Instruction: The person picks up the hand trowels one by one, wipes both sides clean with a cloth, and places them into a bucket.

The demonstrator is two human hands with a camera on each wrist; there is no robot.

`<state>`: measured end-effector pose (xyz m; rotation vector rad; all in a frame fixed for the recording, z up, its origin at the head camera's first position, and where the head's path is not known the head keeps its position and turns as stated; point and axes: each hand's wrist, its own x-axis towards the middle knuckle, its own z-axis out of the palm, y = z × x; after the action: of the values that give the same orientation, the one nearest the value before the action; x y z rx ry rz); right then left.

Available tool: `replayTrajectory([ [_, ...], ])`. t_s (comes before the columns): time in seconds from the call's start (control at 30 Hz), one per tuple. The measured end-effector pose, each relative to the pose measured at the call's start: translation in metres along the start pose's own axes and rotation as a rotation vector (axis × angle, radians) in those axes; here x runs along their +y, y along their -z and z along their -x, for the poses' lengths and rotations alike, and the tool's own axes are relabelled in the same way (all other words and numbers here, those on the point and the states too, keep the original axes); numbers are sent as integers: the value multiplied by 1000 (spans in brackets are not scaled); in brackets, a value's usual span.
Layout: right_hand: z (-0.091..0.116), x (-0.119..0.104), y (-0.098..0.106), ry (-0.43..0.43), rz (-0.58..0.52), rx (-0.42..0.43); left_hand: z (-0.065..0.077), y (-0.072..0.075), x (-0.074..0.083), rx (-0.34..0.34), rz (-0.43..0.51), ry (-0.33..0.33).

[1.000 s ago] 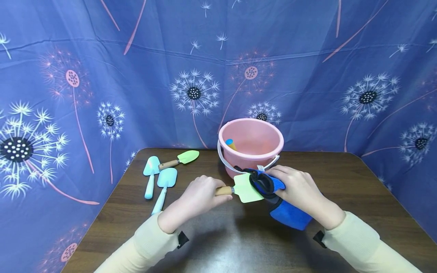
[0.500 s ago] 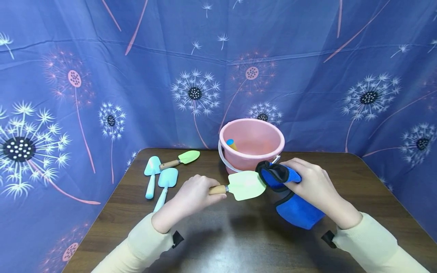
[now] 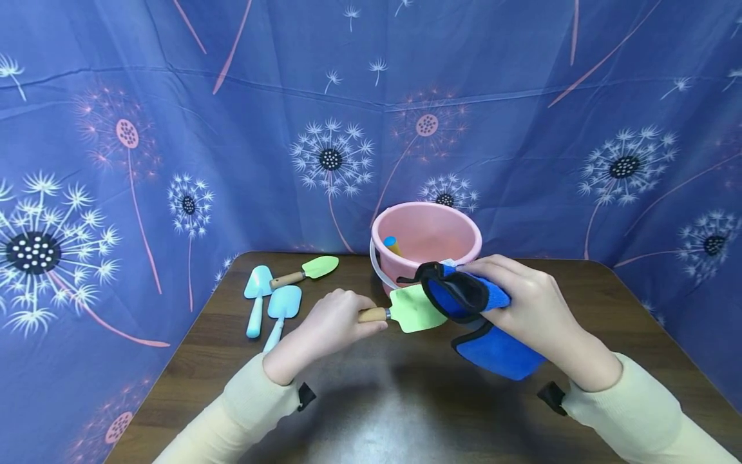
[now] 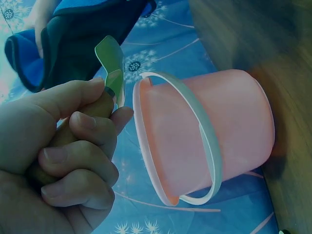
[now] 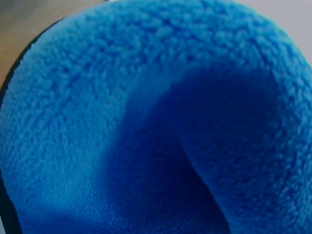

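Note:
My left hand (image 3: 333, 325) grips the wooden handle of a small green trowel (image 3: 416, 309), its blade pointing right. In the left wrist view the fingers (image 4: 80, 187) curl round that handle. My right hand (image 3: 530, 299) pinches a folded blue cloth (image 3: 501, 351) with black edging. One fold of the cloth lies against or just over the blade's right end in the head view; whether they touch I cannot tell. Blue pile of the cloth (image 5: 73, 126) fills the right wrist view and hides the right fingers there.
Behind both hands stands a pink bucket (image 3: 400, 265) with a white handle and a blue-and-yellow item (image 3: 391, 243) inside. At the table's left lie two light-blue shovels (image 3: 255, 316) (image 3: 284, 301) and another green trowel (image 3: 319, 266). A patterned blue curtain (image 3: 243, 161) hangs behind.
The cloth first covered the blade's end, came away to the right half a second ago, and is now back over the tip. The left hand shifted slightly left, still gripping the trowel.

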<state>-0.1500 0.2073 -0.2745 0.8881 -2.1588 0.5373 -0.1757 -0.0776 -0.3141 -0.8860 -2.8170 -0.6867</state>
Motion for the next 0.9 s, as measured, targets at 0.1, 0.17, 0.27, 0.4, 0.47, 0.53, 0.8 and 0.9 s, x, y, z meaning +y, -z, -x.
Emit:
replayTrajectory([
  [0.1,-3,-7,-10,46,-4,-13,-4,-1,2,-24,20,-2],
  [0.17,-3,-10,-18,72,-16,-37,-6,-2,4,-32,30,-8],
  [0.27,-1,-13,-30,95,-16,-86,-10,-3,6,-34,48,-18],
  [0.4,5,-11,-45,121,19,-124,-13,-3,10,-24,41,-32],
  [0.47,7,-10,-52,128,37,-131,-13,-4,11,-13,20,-37],
  [0.53,9,-8,-56,130,55,-140,-13,-4,12,-3,1,-36],
  [0.8,11,-5,-60,105,112,-248,-10,-6,13,-28,25,-21],
  [0.9,12,-3,-59,97,151,-285,-10,-7,12,-28,15,-24],
])
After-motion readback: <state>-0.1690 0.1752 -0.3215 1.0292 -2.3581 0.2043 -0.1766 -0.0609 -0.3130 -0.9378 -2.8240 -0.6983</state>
